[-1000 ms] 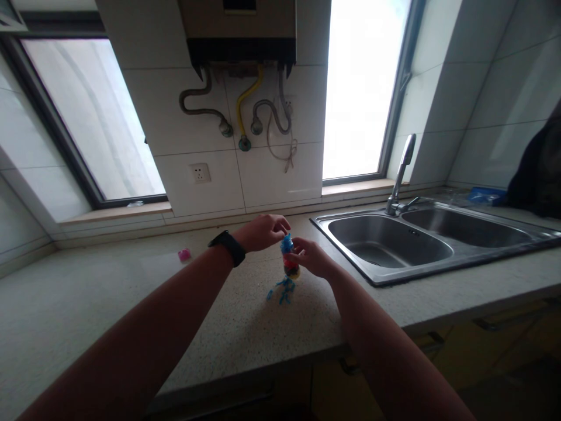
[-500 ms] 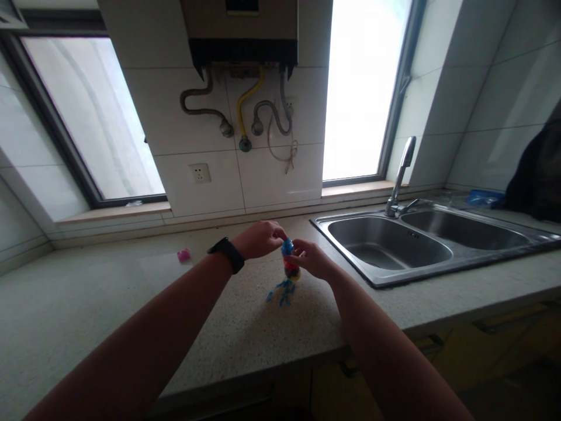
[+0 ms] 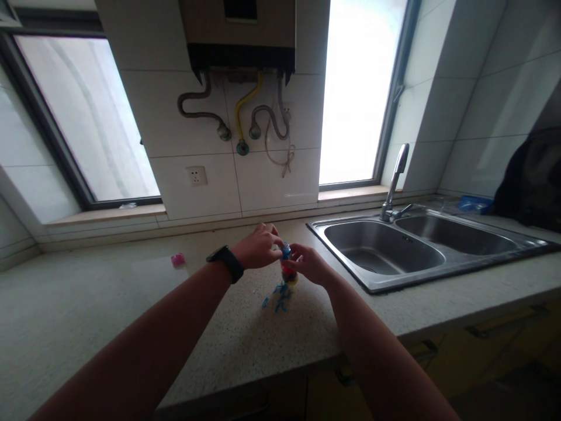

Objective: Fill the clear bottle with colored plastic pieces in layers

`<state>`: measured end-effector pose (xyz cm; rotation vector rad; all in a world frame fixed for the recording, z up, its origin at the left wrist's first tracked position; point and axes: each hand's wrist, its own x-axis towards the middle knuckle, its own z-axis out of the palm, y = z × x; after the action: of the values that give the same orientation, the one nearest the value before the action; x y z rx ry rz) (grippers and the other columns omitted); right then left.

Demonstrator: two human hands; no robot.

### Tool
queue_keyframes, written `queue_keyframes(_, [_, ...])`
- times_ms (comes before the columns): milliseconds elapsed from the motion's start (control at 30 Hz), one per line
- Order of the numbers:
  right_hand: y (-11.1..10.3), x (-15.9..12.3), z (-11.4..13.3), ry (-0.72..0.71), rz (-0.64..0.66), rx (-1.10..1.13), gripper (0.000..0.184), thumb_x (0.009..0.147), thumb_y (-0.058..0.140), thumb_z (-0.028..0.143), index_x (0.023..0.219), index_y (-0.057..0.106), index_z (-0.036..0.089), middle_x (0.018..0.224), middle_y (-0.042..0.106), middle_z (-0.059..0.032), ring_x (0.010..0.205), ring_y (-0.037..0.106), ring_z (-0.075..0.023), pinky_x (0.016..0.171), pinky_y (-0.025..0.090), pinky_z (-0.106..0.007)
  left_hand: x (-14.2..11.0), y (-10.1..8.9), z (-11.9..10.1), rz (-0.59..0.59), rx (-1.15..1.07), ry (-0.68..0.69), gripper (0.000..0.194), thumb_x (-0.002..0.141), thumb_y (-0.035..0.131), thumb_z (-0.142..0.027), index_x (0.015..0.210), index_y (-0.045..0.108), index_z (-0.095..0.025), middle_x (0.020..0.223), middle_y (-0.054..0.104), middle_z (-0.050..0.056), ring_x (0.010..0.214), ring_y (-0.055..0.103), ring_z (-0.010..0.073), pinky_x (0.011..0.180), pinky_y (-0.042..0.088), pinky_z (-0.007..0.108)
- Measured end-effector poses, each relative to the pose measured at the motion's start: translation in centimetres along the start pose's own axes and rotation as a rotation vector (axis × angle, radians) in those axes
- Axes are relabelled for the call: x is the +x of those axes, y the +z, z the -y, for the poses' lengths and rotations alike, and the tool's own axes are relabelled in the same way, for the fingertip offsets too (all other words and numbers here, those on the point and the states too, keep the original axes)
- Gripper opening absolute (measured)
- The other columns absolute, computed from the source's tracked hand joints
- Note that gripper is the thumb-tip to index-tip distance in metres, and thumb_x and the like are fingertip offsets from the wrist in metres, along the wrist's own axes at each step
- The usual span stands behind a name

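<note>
A small clear bottle [image 3: 288, 273] stands on the counter, with blue, red, dark and yellow layers of contents showing through. My right hand [image 3: 309, 264] grips it from the right side, near its upper part. At the bottle's mouth is my left hand [image 3: 262, 247], its fingers bent and pinched together; what they hold, if anything, is too small to make out. Several small blue pieces [image 3: 280, 297] lie loose in front of the bottle's base. A small pink piece, likely a cap, [image 3: 177, 259] rests on the counter to the left. My left wrist wears a black watch.
The pale speckled counter [image 3: 109, 304] runs along the tiled wall. To the right is a double steel sink [image 3: 372, 287] with a faucet [image 3: 397, 175]. A blue plastic item [image 3: 474, 203] and a dark bulky thing [image 3: 532, 181] are beyond it. A water heater [image 3: 239, 35] hangs above.
My left hand has turned slightly and its fingers have drawn back a little to the left of the bottle's mouth. My right hand stays on the bottle. The view has shifted slightly.
</note>
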<state>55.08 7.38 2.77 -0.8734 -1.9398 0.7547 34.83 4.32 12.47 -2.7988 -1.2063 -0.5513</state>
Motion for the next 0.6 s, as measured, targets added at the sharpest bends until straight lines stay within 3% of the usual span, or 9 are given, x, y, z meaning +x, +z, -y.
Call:
queue_keyframes(200, [0.0,0.1,-0.1,-0.013,0.001,0.019,0.032,0.076,0.074,0.042,0.097,0.068,0.019,0.083,0.068,-0.0023,0.068,0.058,-0.013,0.063,0.045,-0.025,0.0,-0.7,0.0,-0.223,-0.036,-0.015,0.026,0.08,0.059,-0.019,0.103,0.071,-0.021,0.102,0.056,0.008,0.103,0.049,0.0237,0.1,0.039,0.041])
queue_keyframes(400, [0.2,-0.1,0.1,0.003,0.023,0.025,0.031,0.076,0.075,0.04,0.097,0.068,0.018,0.079,0.066,-0.0014,0.066,0.056,-0.0122,0.061,0.044,-0.025,-0.3,0.4,-0.2,-0.135,-0.018,0.019,0.015,0.081,0.064,-0.028,0.09,0.076,-0.024,0.104,0.051,0.008,0.106,0.045,0.0257,0.101,0.038,0.044])
queue_keyframes(500, [0.2,-0.1,0.1,0.001,0.008,0.013,0.031,0.075,0.075,0.04,0.095,0.068,0.018,0.078,0.065,-0.001,0.065,0.055,-0.0118,0.06,0.043,-0.024,-0.2,1.0,-0.1,-0.06,-0.049,-0.001,0.016,0.082,0.064,-0.03,0.091,0.077,-0.027,0.106,0.05,0.007,0.108,0.045,0.0264,0.101,0.037,0.046])
queue_keyframes(600, [0.2,0.0,-0.1,-0.018,0.003,0.005,0.03,0.076,0.075,0.041,0.094,0.068,0.018,0.077,0.066,-0.0011,0.065,0.056,-0.0119,0.06,0.044,-0.025,-0.1,1.0,0.0,-0.066,-0.076,-0.001,0.018,0.081,0.064,-0.031,0.094,0.076,-0.027,0.107,0.051,0.008,0.109,0.045,0.027,0.103,0.037,0.047])
